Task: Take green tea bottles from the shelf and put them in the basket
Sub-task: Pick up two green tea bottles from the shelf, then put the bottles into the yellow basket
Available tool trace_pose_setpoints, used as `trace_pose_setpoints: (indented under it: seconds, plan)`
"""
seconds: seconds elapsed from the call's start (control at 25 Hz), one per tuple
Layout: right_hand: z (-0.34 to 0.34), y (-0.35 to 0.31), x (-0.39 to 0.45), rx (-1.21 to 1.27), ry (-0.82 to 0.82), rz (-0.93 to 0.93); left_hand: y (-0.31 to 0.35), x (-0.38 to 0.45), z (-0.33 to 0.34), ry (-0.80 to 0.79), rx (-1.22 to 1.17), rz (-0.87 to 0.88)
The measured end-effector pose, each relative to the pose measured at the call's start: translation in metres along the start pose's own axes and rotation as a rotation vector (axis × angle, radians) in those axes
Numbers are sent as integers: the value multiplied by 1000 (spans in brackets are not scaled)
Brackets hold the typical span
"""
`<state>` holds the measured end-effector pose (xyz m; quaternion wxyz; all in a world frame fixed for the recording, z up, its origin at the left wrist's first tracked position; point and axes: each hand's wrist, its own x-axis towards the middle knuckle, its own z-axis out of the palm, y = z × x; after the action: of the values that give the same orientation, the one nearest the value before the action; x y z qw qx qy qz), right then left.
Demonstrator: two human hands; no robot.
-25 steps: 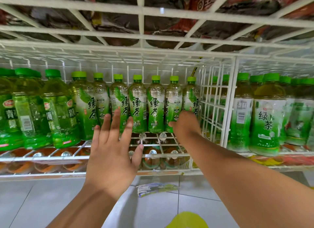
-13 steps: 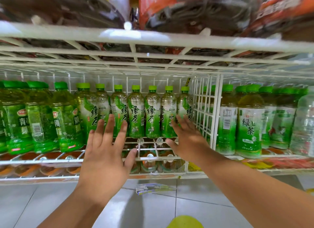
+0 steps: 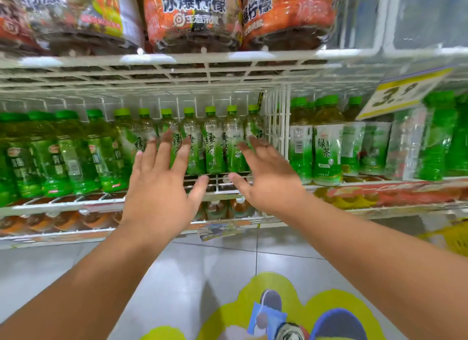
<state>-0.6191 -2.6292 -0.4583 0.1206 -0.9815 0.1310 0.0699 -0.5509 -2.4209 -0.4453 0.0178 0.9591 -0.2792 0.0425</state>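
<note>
A row of green tea bottles (image 3: 214, 142) with light green caps stands at the back of a white wire shelf (image 3: 222, 185), straight ahead. My left hand (image 3: 162, 190) is spread out in front of the left part of that row, fingers straight, holding nothing. My right hand (image 3: 268, 177) is spread the same way in front of the right end of the row, also holding nothing. Both hands hover short of the bottles. A yellow basket (image 3: 453, 238) shows only as an edge at the far right, low down.
Darker green bottles (image 3: 60, 157) fill the shelf to the left. A wire divider (image 3: 278, 127) separates more green tea bottles (image 3: 326, 147) on the right. Orange-labelled bottles (image 3: 192, 18) stand on the shelf above. A yellow price tag (image 3: 402, 94) hangs at upper right.
My right hand has come back out from the row and its fingers have straightened. The view has pulled back and tilted up, showing the upper shelf. My left hand stays spread.
</note>
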Motion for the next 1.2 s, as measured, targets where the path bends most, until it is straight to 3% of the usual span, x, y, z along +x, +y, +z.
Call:
trace_pose_setpoints:
  seconds: [0.12, 0.32, 0.68, 0.96, 1.2]
  plan:
    - [-23, -6, -35, 3, 103, 31, 13, -7, -27, 23, -34, 82]
    - [-71, -25, -97, -18, 95, 99, 28, -39, -82, -5, -130, 186]
    - [-187, -41, -265, 89, 277, 333, 95, -114, -234, -19, -244, 383]
    - [-293, 19, -402, 65, 401, 561, 227, -130, -346, -37, -285, 617]
    - [-362, 122, -518, 134, 510, 798, 397, -138, -418, 2, -284, 875]
